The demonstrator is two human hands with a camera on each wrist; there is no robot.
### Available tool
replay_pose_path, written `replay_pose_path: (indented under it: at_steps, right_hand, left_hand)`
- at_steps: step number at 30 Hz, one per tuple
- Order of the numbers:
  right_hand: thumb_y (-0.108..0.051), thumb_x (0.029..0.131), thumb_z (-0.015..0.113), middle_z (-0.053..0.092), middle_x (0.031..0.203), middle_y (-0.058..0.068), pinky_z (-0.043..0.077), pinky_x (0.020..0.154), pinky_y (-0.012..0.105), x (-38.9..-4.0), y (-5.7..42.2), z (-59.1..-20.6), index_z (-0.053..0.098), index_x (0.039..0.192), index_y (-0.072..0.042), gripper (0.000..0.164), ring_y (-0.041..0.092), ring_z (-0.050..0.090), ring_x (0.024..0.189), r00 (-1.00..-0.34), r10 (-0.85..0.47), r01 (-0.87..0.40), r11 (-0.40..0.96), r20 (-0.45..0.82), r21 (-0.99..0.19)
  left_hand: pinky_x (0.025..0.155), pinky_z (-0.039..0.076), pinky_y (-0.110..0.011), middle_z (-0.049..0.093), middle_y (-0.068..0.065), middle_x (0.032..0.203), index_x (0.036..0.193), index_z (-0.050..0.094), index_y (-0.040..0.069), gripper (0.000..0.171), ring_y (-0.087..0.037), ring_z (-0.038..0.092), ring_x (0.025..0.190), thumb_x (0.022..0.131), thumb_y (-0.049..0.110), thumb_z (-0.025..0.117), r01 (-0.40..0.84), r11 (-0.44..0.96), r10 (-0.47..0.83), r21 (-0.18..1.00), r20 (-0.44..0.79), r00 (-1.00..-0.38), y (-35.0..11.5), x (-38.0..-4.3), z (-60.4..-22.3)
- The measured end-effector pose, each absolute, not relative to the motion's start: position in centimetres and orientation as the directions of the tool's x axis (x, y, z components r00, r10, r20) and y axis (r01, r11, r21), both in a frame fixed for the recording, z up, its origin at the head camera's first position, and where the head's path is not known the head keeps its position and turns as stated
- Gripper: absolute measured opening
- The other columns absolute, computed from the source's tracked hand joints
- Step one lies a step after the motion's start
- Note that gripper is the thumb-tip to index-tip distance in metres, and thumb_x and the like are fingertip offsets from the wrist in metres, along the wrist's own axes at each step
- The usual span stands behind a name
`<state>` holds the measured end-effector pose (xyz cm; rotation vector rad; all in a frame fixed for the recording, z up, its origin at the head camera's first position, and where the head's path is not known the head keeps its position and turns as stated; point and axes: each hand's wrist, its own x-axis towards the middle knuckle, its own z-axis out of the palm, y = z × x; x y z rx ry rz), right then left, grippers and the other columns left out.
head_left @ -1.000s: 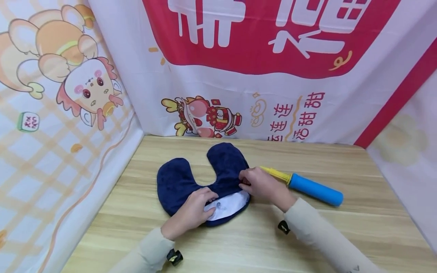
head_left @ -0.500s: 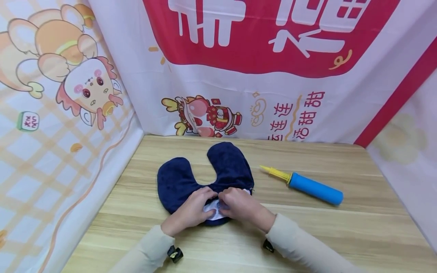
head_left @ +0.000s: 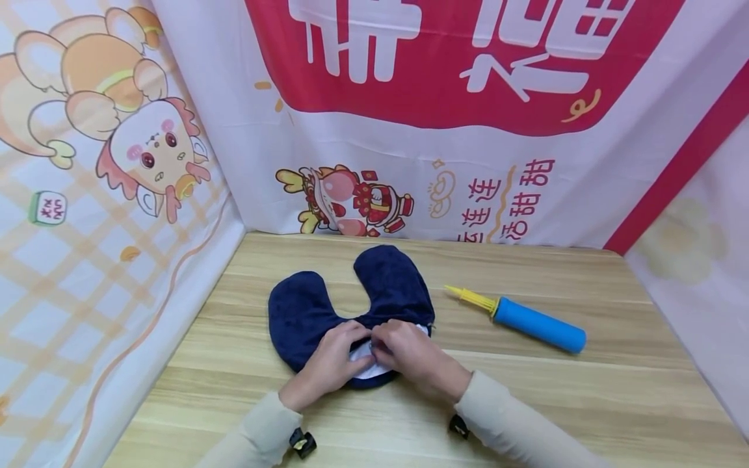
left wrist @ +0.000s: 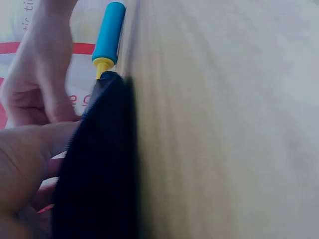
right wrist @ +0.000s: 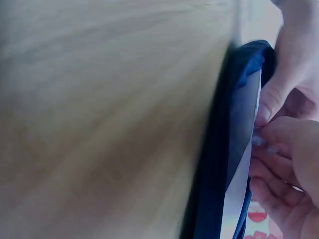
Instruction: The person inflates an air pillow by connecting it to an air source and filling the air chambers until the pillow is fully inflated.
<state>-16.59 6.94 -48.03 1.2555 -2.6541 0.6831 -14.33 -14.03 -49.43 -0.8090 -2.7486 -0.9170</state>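
Note:
A navy, U-shaped neck pillow (head_left: 298, 312) lies flat on the table, its zipped cover open along the near curve. White inner lining (head_left: 364, 369) shows in that slit. At the slit's left part my left hand (head_left: 330, 357) grips the pillow, thumb on the white lining and fingers at the cover's edge. My right hand (head_left: 409, 354) meets it there, thumb and forefinger pinching a small clear plastic valve (right wrist: 258, 140) on the lining. The fingers hide much of the valve.
A blue hand pump (head_left: 541, 324) with a yellow nozzle lies on the wooden table (head_left: 526, 403), right of the pillow. Printed cloth (head_left: 351, 143) hangs behind the table and along both sides.
My right hand has left the pillow's right edge and moved left to the valve beside my left hand, pinching it. My left hand has stayed at the slit.

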Motion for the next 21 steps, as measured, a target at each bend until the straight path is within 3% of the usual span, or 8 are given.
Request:
replay_pose_path:
  at_steps: [3,10,16,21]
  right_hand:
    - [-0.015,0.097,0.076,0.069,0.085,-0.009,0.053,0.072,0.02,-16.9,7.4,-47.4,0.07,0.091,-0.019,0.009,0.005,0.06,0.08,-0.642,-0.693,-0.761,0.525,0.327,-0.381]
    - [-0.015,0.095,0.08,0.077,0.091,-0.003,0.057,0.074,0.023,-17.6,8.5,-46.7,0.077,0.097,-0.011,0.005,0.009,0.067,0.083,-0.617,-0.683,-0.786,0.509,0.39,-0.352]
    - [-0.016,0.093,0.082,0.078,0.099,0.004,0.062,0.081,0.028,-17.4,10.4,-46.3,0.077,0.105,-0.006,0.017,0.014,0.073,0.09,-0.623,-0.675,-0.78,0.503,0.396,-0.372]
    - [-0.016,0.089,0.085,0.079,0.105,0.011,0.063,0.086,0.039,-17.8,15.6,-45.0,0.074,0.114,0.0,0.031,0.022,0.075,0.097,-0.634,-0.67,-0.773,0.552,0.385,-0.312]
  left_hand:
    - [0.094,0.061,-0.037,0.075,0.002,0.112,0.118,0.08,0.014,0.032,-0.015,0.072,0.106,0.089,0.024,0.087,0.524,0.653,0.406,0.547,0.33,-0.852,-13.8,-14.4,-49.5]
    - [0.087,0.062,-0.034,0.079,0.003,0.103,0.109,0.084,0.012,0.018,-0.014,0.075,0.099,0.09,0.012,0.084,0.576,0.56,0.397,0.596,0.417,-0.817,-12.7,-15.7,-49.7]
    - [0.081,0.063,-0.032,0.08,0.002,0.094,0.102,0.086,0.012,0.013,-0.013,0.076,0.091,0.089,0.009,0.084,0.583,0.55,0.363,0.599,0.457,-0.812,-12.5,-16.4,-50.2]
    - [0.079,0.062,-0.031,0.08,0.002,0.091,0.098,0.085,0.01,0.012,-0.012,0.076,0.089,0.087,0.013,0.087,0.61,0.54,0.361,0.58,0.496,-0.79,-12.3,-16.9,-50.4]
